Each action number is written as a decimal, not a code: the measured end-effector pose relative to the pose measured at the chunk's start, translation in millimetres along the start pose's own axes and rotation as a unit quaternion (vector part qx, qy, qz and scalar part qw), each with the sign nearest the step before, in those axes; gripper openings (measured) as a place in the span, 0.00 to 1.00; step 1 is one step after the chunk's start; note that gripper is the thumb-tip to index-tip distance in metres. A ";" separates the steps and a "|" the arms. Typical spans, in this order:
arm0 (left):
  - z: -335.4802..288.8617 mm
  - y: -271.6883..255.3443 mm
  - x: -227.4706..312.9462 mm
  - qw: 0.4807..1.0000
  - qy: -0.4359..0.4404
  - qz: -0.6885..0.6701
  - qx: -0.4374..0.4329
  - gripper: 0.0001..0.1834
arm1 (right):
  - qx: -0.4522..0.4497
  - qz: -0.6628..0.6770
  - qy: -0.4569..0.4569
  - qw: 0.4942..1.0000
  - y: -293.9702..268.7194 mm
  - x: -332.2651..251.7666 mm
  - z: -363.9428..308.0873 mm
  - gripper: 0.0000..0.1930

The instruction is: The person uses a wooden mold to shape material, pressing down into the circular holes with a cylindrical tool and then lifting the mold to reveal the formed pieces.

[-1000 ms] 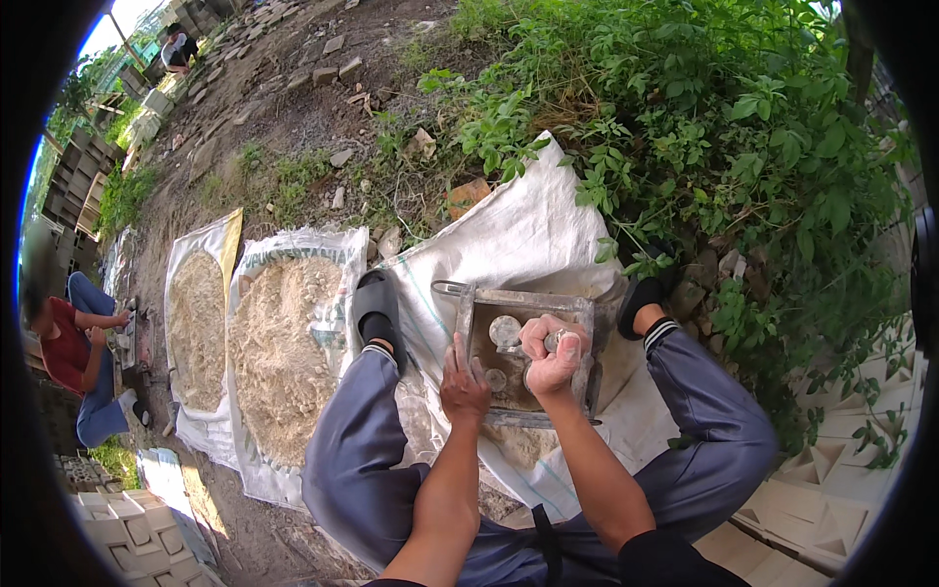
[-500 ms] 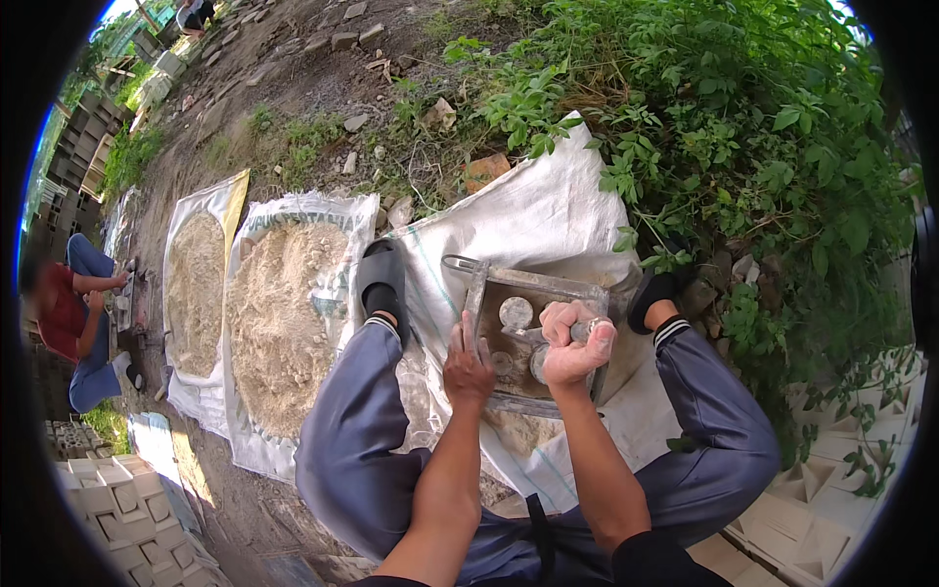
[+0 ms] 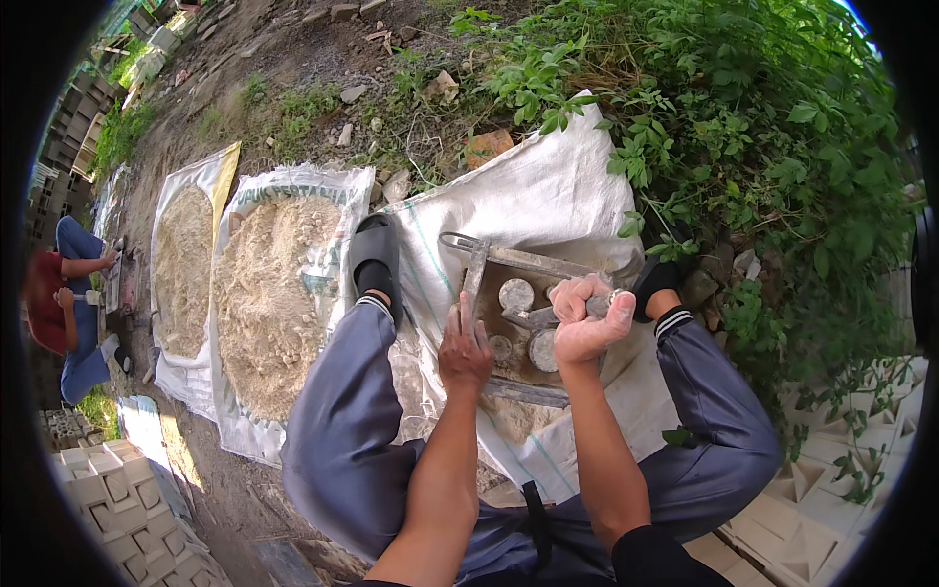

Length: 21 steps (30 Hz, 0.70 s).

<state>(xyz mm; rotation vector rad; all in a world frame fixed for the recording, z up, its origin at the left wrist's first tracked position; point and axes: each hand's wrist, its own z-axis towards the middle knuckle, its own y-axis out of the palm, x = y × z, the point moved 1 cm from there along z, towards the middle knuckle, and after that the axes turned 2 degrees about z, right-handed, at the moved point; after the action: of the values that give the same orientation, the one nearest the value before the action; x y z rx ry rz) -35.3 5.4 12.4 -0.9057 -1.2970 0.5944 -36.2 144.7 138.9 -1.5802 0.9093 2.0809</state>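
Observation:
A rectangular metal mould frame (image 3: 540, 262) lies between my feet on a white woven sack (image 3: 577, 201). Inside it are pale round discs (image 3: 516, 295) and a layer of sandy material. My left hand (image 3: 464, 354) rests along the frame's left side, fingers stretched out and holding nothing. Over the frame's right part, my dust-covered right hand (image 3: 588, 318) is wrapped round the round-ended handle of a grey metal tool (image 3: 533, 318). A flat strip of that tool reaches left toward the discs; its exact kind is unclear, and my fist hides part of it.
Two sacks of sandy powder (image 3: 274, 293) lie left of my leg. Leafy plants (image 3: 743, 157) crowd the far right. Pale patterned blocks (image 3: 127, 509) stand at lower left and lower right. Another person (image 3: 73, 308) sits at far left. Stones and a brick piece (image 3: 489, 147) lie beyond.
My right hand has moved slightly right with the tool, showing more of the lower disc. My left hand stays at the frame's side. The view has shifted a little.

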 end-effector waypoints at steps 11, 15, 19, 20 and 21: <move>0.0 2.8 6.8 1.000 0.007 -0.009 -0.006 0.30 | -0.089 -0.118 -0.082 0.986 3.0 7.1 1.4 0.38; -4.5 2.3 -4.3 1.000 -0.009 0.015 -0.014 0.30 | -0.024 -0.005 -0.039 0.999 7.0 -6.9 -6.0 0.38; -1.4 0.3 5.9 1.000 0.007 -0.019 -0.013 0.30 | -0.099 -0.100 -0.022 0.990 11.6 3.2 4.6 0.38; -2.1 -0.3 2.7 1.000 -0.008 -0.014 -0.021 0.30 | -0.068 -0.058 -0.003 0.996 14.8 0.1 5.1 0.39; -3.8 0.2 0.0 0.999 -0.023 -0.009 -0.030 0.30 | -0.068 -0.058 -0.007 0.996 11.2 -3.0 1.5 0.39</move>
<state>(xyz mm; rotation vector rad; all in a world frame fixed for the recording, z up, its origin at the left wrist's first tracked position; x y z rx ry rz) -31.6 4.6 12.1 -0.9324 -1.3693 0.5675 -43.6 137.9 145.1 -1.6432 0.6668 2.1083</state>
